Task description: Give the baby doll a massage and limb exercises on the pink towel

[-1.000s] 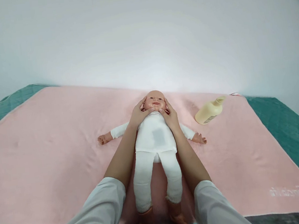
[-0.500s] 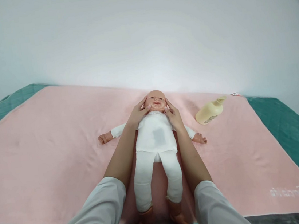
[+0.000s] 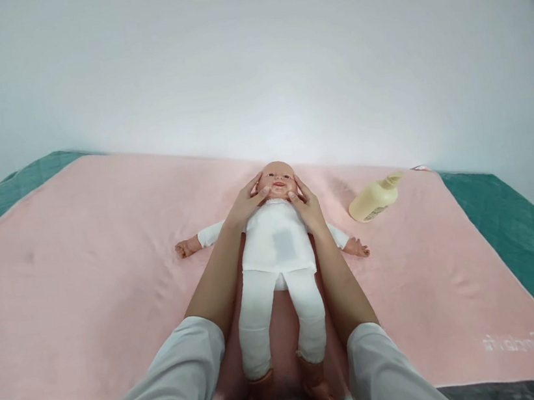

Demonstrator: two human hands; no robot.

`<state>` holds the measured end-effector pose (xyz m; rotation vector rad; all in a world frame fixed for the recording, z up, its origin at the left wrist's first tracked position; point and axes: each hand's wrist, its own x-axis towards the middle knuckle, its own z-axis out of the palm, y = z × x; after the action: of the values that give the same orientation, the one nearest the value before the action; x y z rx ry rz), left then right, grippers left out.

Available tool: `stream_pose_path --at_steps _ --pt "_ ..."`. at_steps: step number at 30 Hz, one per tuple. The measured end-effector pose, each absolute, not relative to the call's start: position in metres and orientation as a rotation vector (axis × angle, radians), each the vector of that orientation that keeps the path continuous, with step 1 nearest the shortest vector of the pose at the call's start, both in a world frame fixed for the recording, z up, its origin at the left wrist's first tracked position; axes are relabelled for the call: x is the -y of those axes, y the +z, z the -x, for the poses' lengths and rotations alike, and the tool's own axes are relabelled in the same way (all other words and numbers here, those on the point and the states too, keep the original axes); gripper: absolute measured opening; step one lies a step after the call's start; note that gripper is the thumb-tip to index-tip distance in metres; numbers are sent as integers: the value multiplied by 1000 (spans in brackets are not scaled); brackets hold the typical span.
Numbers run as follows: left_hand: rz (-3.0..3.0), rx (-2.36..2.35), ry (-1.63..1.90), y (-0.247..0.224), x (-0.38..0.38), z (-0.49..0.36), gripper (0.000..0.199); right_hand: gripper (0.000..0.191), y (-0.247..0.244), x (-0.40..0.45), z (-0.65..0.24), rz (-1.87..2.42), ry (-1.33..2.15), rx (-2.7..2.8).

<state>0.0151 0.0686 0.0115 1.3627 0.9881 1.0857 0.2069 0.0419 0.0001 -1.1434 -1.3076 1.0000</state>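
Yellow bottle, contents hidden, rests near the doll both hands cup.

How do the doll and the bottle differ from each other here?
The doll is much larger than the bottle. The doll has a head, arms and legs spread out, while the bottle is one compact rounded shape. The doll wears white, whereas the bottle is pale yellow. The left hand and right hand touch the doll's head; neither touches the bottle. Both are on the pink blanket.
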Motion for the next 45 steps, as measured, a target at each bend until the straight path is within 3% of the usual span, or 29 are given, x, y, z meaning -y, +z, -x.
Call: stream_pose_path --at_steps 10,19,35,45 --pt "-1472 -1070 1138 9 -66 -26 102 85 -8 -41 -198 1265 803 1380" --pt "-1480 -1096 1126 7 -68 -26 94 77 -11 -42 -197 1272 743 1414" --pt "-1457 -1086 1093 11 -67 -21 84 82 -4 -43 -203 1176 915 1308" --pt "-1426 -1026 1081 11 -69 -18 80 76 -4 -45 -213 1100 1011 1324"
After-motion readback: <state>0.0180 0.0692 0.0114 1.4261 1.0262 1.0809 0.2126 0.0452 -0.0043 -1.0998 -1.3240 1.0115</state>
